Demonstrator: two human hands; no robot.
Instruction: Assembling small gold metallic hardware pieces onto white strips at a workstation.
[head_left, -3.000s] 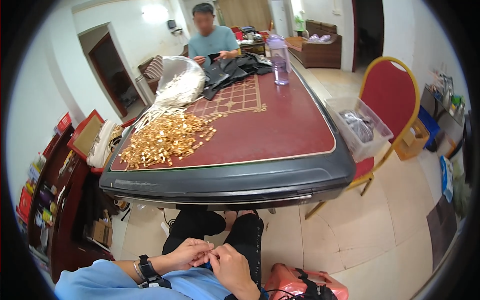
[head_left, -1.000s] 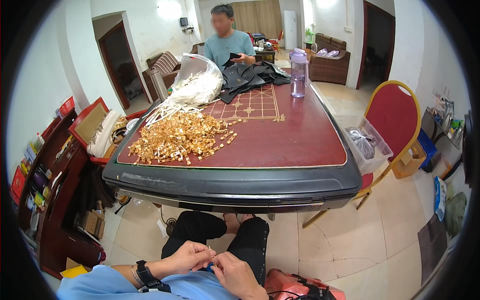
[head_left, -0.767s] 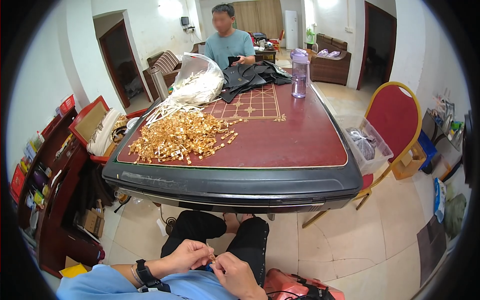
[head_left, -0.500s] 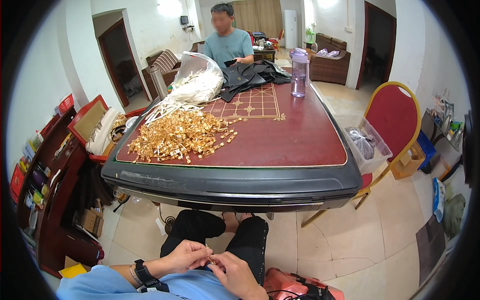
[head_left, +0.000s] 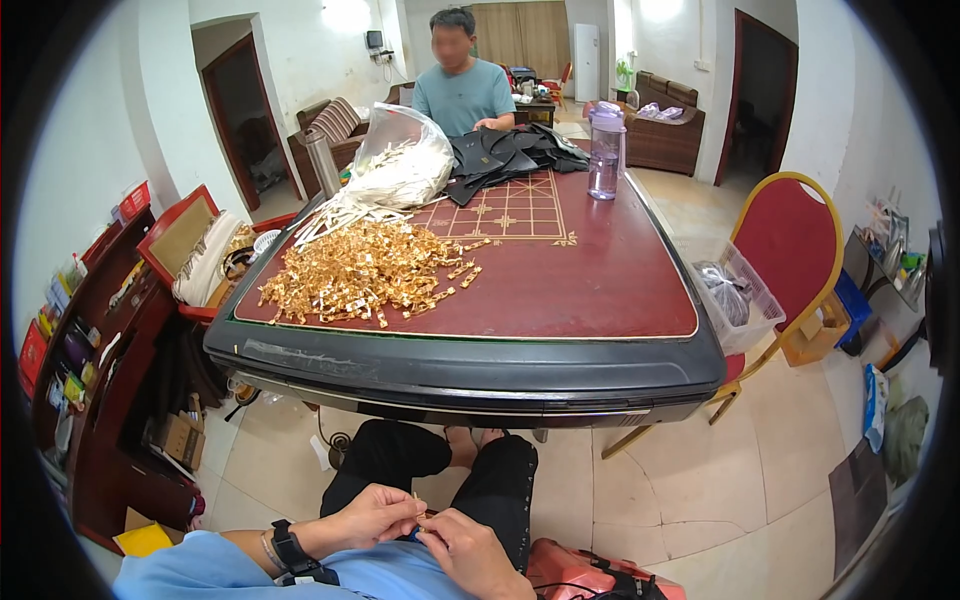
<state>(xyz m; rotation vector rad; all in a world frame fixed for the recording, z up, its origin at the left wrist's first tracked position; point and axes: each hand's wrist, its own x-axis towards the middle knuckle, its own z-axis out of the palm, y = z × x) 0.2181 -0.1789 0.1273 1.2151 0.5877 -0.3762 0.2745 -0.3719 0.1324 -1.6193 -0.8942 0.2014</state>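
Observation:
Over my lap, my left hand (head_left: 383, 514) and my right hand (head_left: 466, 548) meet, both with fingers closed in a pinch. Between the fingertips is a small gold-coloured piece (head_left: 418, 497), its thin tip poking up; the rest is covered by my fingers. On the near left of the table lies a heap of small shiny gold-coloured metal pieces (head_left: 350, 275). Behind the heap, a clear plastic bag (head_left: 400, 135) lies tipped with its pale thin strips (head_left: 370, 205) spilling out onto the tabletop.
The dark red table (head_left: 590, 290) has a black padded rim. Black flat sheets (head_left: 505, 155) and a purple water bottle (head_left: 603, 155) stand toward its far side, where a person in a teal shirt (head_left: 465, 95) works. A red chair (head_left: 790, 235) holds a clear plastic bin (head_left: 745, 300).
My hands stay pinched together over my lap with only slight finger movement. Across the table, the other person's hand has lowered toward the black sheets. The view has shifted slightly.

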